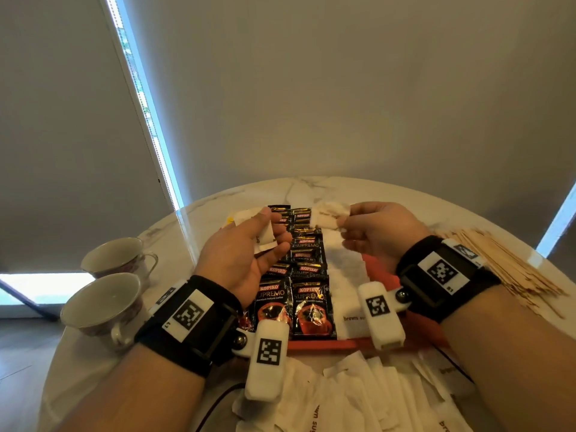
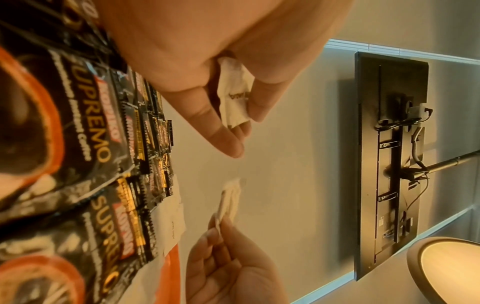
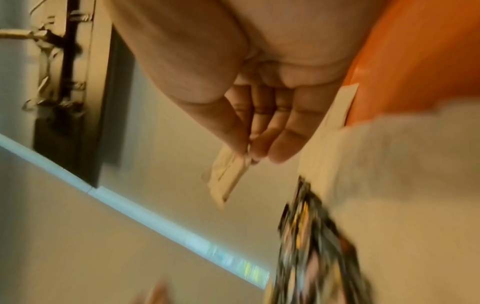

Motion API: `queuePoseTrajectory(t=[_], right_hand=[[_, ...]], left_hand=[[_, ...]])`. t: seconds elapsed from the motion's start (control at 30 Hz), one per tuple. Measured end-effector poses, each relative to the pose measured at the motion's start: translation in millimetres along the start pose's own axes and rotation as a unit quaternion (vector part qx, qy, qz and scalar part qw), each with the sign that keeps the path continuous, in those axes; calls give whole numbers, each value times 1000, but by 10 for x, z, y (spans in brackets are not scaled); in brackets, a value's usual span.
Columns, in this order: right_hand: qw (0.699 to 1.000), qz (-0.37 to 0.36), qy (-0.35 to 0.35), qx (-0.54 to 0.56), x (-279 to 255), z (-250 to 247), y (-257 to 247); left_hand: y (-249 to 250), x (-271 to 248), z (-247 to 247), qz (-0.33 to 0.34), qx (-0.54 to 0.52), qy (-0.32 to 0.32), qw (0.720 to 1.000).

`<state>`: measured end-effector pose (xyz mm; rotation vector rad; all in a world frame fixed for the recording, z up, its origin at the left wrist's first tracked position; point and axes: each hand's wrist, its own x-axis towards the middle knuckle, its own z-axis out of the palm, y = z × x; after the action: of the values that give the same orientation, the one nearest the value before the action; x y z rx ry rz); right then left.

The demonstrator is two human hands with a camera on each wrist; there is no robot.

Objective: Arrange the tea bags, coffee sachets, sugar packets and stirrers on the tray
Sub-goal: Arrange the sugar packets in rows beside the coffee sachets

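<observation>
Above the tray's (image 1: 358, 342) far edge, left hand (image 1: 246, 254) and right hand (image 1: 378, 232) each pinch a white sugar packet (image 1: 327, 218), apart.

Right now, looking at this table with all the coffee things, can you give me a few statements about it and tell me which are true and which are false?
1. The left hand holds a white packet. True.
2. The coffee sachets lie in rows on the orange tray. True.
3. The right hand is empty. False: its fingers pinch white packets.
4. The wooden stirrers are already on the tray. False: they lie in a pile on the table, right of the tray.
5. Two cups stand left of the tray. True.
6. The cups are full of coffee. False: they look empty.
</observation>
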<state>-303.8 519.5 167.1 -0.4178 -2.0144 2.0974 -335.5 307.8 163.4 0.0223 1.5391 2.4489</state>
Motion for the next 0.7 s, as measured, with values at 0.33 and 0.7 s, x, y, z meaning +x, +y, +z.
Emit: queuePoseTrajectory(t=[0.33, 0.7], right_hand=[[971, 123, 145, -142, 888, -820, 310], [915, 161, 121, -350, 843, -584, 88]], left_hand=[[10, -23, 3, -10, 0, 3, 1000], [-11, 8, 9, -19, 0, 8, 1000]])
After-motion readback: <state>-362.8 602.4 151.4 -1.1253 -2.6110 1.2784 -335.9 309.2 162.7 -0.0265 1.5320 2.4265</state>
